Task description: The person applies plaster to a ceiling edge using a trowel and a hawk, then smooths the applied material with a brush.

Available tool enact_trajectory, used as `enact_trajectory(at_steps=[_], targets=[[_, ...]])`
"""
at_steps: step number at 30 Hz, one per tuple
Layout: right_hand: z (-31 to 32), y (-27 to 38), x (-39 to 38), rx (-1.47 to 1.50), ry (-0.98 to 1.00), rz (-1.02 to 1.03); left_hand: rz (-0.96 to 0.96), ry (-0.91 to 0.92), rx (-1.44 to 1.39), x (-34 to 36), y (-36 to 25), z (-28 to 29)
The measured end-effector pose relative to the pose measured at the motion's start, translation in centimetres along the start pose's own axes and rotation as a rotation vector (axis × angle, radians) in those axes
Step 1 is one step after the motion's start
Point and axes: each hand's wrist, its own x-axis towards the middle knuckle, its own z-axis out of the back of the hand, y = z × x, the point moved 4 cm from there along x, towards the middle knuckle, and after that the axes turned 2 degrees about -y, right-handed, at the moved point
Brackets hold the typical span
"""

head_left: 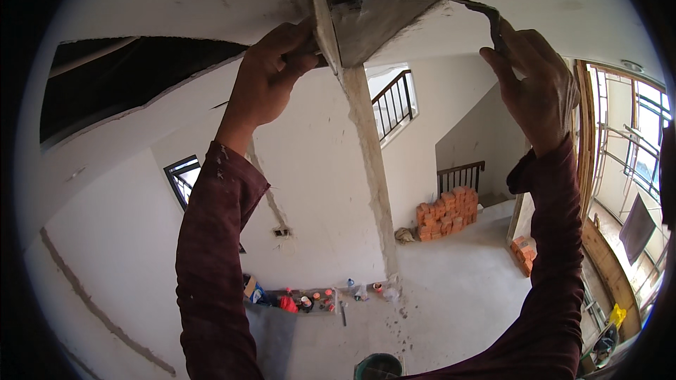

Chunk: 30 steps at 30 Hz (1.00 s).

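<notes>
Both my arms reach up, in dark red sleeves, to a grey plastered beam (384, 32) under the ceiling. My left hand (264, 84) is closed at a long thin strip (323, 17) that stands along the beam's edge. Its fingertips are partly hidden behind the strip, and a dark piece shows by the thumb. My right hand (539, 91) is wrapped round the dark curved handle of a trowel (493, 17). The trowel's thin blade, seen nearly edge-on, reaches left across the beam's surface toward the strip.
A dark ceiling opening (148, 74) lies left of my left hand. Below are a stack of red bricks (447, 212), small containers and bags (306, 302) along the wall, and a green bucket (378, 367). Windows with scaffolding (634, 141) are at the right.
</notes>
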Motion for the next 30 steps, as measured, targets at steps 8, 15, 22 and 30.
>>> enact_trajectory(at_steps=[8,15,22,30], targets=[[0.0,-0.2,-3.9,0.237,-0.063,0.018,0.054,-0.013,-0.038,0.0,0.2,0.3],[-8.4,0.2,-6.7,0.577,0.019,-0.167,-0.085,-0.031,0.313,-0.6,1.8,1.1],[-14.1,0.2,-6.5,0.674,-0.012,-0.244,-0.172,0.041,0.628,-1.5,2.6,1.2],[-16.1,-2.5,-9.7,0.599,0.198,-0.258,-0.072,0.030,0.596,-1.6,2.8,1.5]])
